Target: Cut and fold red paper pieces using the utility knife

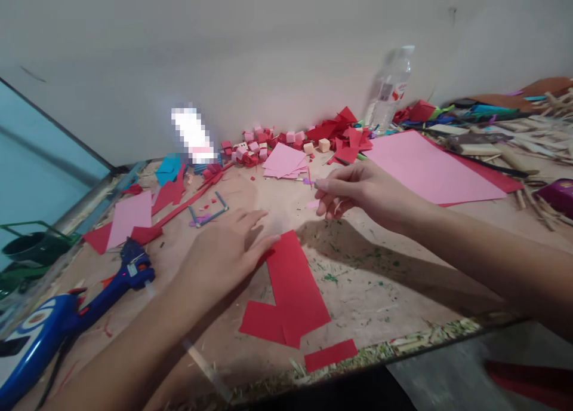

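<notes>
My left hand lies flat with fingers stretched out, pressing on the top of a red paper strip on the worktable. A second red piece crosses under that strip, and a small red rectangle lies near the front edge. My right hand hovers above the table behind the strip, its fingers curled in a pinch; what it holds is too small to make out. A thin stick with a purple bit lies just beside its fingertips.
A blue glue gun lies at the left. Pink squares, foam cubes, red scraps, a large pink sheet and a plastic bottle sit along the wall. Wooden sticks and tools crowd the right.
</notes>
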Demonstrator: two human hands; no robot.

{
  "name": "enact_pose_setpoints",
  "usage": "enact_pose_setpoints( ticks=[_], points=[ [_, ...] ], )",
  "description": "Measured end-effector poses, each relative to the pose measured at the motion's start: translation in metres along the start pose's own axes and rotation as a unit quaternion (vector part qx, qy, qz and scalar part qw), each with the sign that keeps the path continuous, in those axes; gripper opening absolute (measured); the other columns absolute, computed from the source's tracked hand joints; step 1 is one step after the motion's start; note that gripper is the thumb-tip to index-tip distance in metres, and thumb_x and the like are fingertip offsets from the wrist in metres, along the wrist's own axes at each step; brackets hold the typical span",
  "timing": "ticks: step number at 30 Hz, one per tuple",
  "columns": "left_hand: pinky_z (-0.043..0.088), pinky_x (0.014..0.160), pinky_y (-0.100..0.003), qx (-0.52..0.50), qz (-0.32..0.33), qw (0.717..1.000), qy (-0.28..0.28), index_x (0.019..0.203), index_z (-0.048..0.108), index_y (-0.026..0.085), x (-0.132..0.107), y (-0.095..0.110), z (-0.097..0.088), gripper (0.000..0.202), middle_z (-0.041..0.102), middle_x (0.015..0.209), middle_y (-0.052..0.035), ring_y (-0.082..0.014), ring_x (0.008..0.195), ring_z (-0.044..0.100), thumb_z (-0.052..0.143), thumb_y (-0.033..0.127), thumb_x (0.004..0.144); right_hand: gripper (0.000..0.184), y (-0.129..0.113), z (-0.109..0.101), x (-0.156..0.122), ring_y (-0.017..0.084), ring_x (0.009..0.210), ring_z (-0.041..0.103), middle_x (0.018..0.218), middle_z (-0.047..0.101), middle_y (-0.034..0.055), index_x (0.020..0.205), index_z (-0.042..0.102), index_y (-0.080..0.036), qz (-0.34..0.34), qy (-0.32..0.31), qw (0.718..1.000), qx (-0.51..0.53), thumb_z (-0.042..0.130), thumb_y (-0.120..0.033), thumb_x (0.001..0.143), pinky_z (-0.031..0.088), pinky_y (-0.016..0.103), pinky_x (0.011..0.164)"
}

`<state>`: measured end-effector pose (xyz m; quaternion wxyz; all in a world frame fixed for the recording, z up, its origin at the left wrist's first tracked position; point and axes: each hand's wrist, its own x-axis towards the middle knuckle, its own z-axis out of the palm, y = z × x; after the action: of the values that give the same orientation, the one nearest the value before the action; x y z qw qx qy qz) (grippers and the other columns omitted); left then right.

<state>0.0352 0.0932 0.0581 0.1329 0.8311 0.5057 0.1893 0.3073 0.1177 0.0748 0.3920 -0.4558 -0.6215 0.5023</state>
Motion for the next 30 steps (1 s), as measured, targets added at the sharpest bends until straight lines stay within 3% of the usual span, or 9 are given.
enact_pose_setpoints(
  ticks=[2,5,8,12,16,20,24,27,30],
  points=[
    [0.049,0.099,-0.047,0.077,0.092,0.992,-0.045,0.134,0.068,0.019,-0.002,0.000,-0.010,0.041,0.069,0.133,-0.0131,-0.0338,0.119,0.064,0.057,0.042,0.102,0.030,-0.002,0.003,-0.011,0.016,0.062,0.069,0.070,0.076,0.0062,0.073,0.076,-0.018,-0.029,-0.048,0.995,-0.079,0.076,-0.043,0.088,0.054,0.028,0.059],
    [0.047,0.109,-0.052,0.074,0.174,0.970,-0.154,0.140,0.065,0.023,-0.010,0.001,-0.012,0.054,0.062,0.145,-0.0130,-0.0355,0.129,0.058,0.070,0.054,0.095,0.033,0.001,0.004,-0.028,0.015,0.058,0.064,0.065,0.073,0.0020,0.073,0.076,-0.019,-0.074,-0.078,0.974,-0.197,0.066,-0.041,0.095,0.045,0.027,0.053],
    [0.045,0.112,-0.062,0.050,0.164,0.963,-0.207,0.155,0.052,0.023,-0.020,0.000,0.001,0.090,0.052,0.156,-0.0188,-0.0423,0.137,0.051,0.078,0.070,0.083,0.030,0.003,0.003,-0.041,0.016,0.063,0.066,0.071,0.075,0.0008,0.080,0.079,-0.021,-0.079,-0.096,0.958,-0.258,0.060,-0.035,0.098,0.046,0.027,0.055],
    [0.044,0.111,-0.066,0.023,0.147,0.969,-0.195,0.150,0.058,0.025,-0.021,-0.001,0.019,0.067,0.057,0.150,-0.0176,-0.0421,0.132,0.055,0.073,0.055,0.092,0.022,0.003,0.002,-0.049,0.017,0.076,0.074,0.086,0.081,0.0011,0.090,0.080,-0.022,-0.076,-0.130,0.950,-0.273,0.060,-0.025,0.097,0.052,0.026,0.064],
    [0.053,0.103,-0.051,-0.148,0.028,0.980,-0.129,0.142,0.064,0.027,-0.010,0.004,0.021,0.051,0.070,0.133,-0.0106,-0.0330,0.117,0.066,0.069,0.048,0.095,0.020,0.008,0.002,-0.052,0.017,0.080,0.073,0.088,0.080,0.0023,0.098,0.079,-0.021,-0.171,-0.130,0.930,-0.297,0.059,-0.020,0.098,0.053,0.027,0.071],
    [0.060,0.076,-0.033,-0.427,-0.175,0.884,-0.071,0.136,0.065,0.027,-0.001,0.013,0.019,0.054,0.076,0.117,-0.0073,-0.0239,0.092,0.073,0.077,0.052,0.090,0.021,0.021,0.002,-0.052,0.019,0.094,0.073,0.100,0.080,0.0071,0.107,0.077,-0.018,-0.215,-0.170,0.929,-0.249,0.056,-0.019,0.103,0.056,0.032,0.084],
    [0.058,0.070,-0.028,-0.503,-0.215,0.833,-0.083,0.133,0.066,0.025,0.005,0.016,0.020,0.054,0.079,0.099,-0.0058,-0.0197,0.081,0.072,0.082,0.046,0.087,0.024,0.030,0.005,-0.051,0.023,0.118,0.070,0.123,0.078,0.0121,0.118,0.076,-0.017,-0.250,-0.228,0.916,-0.215,0.059,-0.019,0.102,0.053,0.039,0.105],
    [0.061,0.070,-0.033,-0.437,-0.208,0.871,-0.085,0.135,0.065,0.024,0.009,0.012,0.021,0.056,0.078,0.102,-0.0082,-0.0240,0.084,0.073,0.076,0.052,0.089,0.026,0.034,0.009,-0.055,0.024,0.122,0.069,0.122,0.079,0.0098,0.122,0.075,-0.020,-0.229,-0.241,0.919,-0.212,0.061,-0.020,0.100,0.052,0.042,0.110],
    [0.063,0.082,-0.043,-0.234,-0.126,0.964,-0.005,0.128,0.067,0.023,0.007,0.007,0.018,0.046,0.073,0.117,-0.0102,-0.0293,0.101,0.072,0.069,0.050,0.091,0.027,0.031,0.014,-0.059,0.023,0.116,0.072,0.115,0.081,0.0070,0.123,0.075,-0.024,-0.213,-0.260,0.916,-0.218,0.061,-0.020,0.101,0.050,0.042,0.112]
  ],
)
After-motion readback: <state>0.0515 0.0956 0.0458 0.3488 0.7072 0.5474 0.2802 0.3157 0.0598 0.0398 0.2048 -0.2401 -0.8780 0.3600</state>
